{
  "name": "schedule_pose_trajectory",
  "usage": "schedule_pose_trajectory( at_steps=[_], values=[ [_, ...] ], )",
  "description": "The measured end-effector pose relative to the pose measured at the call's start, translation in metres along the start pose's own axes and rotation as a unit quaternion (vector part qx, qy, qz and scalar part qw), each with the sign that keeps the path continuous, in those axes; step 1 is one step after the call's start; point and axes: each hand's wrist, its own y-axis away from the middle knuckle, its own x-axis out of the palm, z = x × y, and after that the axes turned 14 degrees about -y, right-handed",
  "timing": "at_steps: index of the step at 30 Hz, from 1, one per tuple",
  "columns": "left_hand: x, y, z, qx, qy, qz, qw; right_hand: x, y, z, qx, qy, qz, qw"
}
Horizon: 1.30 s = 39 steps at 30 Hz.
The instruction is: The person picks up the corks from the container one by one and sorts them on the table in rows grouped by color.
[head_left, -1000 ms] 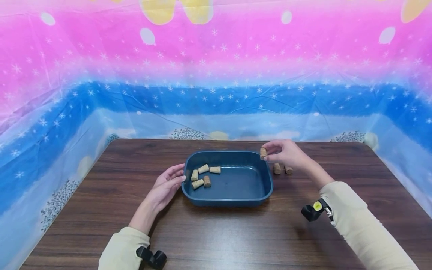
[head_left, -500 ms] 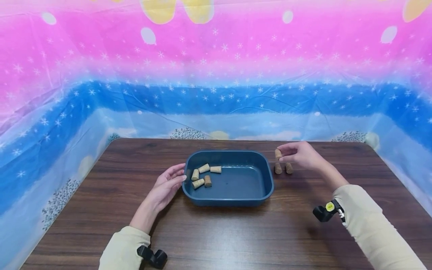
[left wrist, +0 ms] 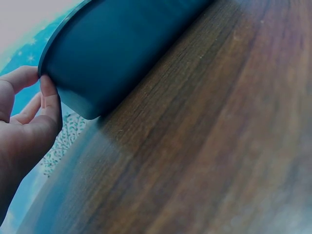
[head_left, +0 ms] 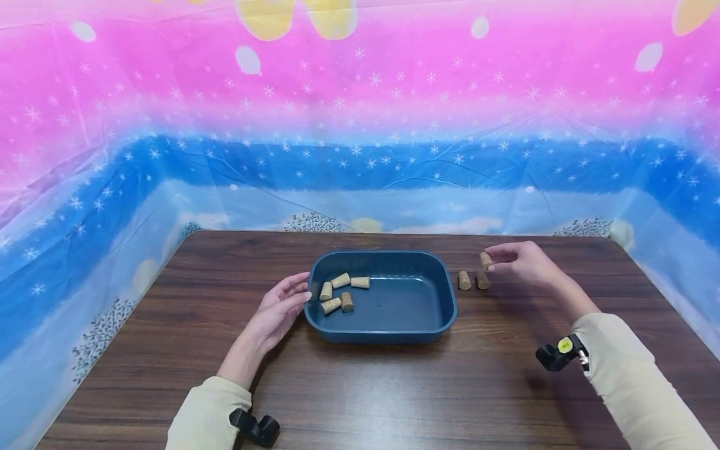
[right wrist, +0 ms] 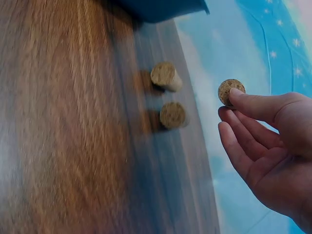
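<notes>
The left hand [head_left: 277, 315] pinches the left rim of a dark blue tray [head_left: 382, 335]; in the left wrist view, thumb and fingers of the hand [left wrist: 30, 122] meet at the edge of the tray [left wrist: 112, 53]. Several corks [head_left: 340, 280] lie in the tray's left half, one a darker brown [head_left: 347, 302]. Right of the tray, the right hand [head_left: 527, 262] holds a cork [head_left: 485, 260] between thumb and fingers, raised above two corks on the table. The right wrist view shows the hand [right wrist: 273, 146] with its cork [right wrist: 231, 91] beside those two.
Two corks stand side by side, one nearer the tray [head_left: 464, 280] and one farther right [head_left: 482, 281], on a dark wooden table [head_left: 371, 387]. A pink and blue patterned cloth [head_left: 360, 156] hangs behind and around the table.
The right hand has moved rightward with its cork, from the tray's right rim to above the right of the two table corks. The left hand stays at the rim.
</notes>
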Motion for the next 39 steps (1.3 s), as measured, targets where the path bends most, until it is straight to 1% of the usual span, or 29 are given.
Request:
schedule_pose_trajectory(
  at_steps=[9,14,16,22,25,28,32,39],
  values=[
    [0.0,0.001,0.0,0.001,-0.001,0.001,1.0,-0.007,0.006,-0.022,-0.002,0.022,-0.007,0.9997],
    [0.0,0.0,0.002,-0.001,-0.002,0.003,1.0,-0.009,0.008,-0.033,0.012,0.007,-0.005,0.9999],
    [0.0,-0.001,0.002,-0.002,-0.003,0.0,1.0,-0.01,0.009,-0.037,0.017,-0.007,-0.004,0.9998],
    [0.0,0.0,0.002,0.0,-0.006,0.0,1.0,-0.011,0.009,-0.047,0.027,-0.014,-0.004,0.9995],
    [0.0,0.0,0.002,0.0,-0.005,0.001,1.0,-0.011,0.009,-0.052,0.03,-0.006,-0.006,0.9995],
    [-0.001,0.001,0.002,0.0,-0.004,0.0,1.0,-0.011,0.009,-0.057,0.039,-0.016,-0.009,0.9991],
    [-0.001,0.001,0.002,0.002,-0.004,0.001,1.0,-0.01,0.009,-0.061,0.048,-0.041,-0.016,0.9979],
    [-0.001,0.0,0.003,0.002,-0.005,-0.002,1.0,-0.008,0.008,-0.064,0.049,-0.065,-0.01,0.9966]
  ],
)
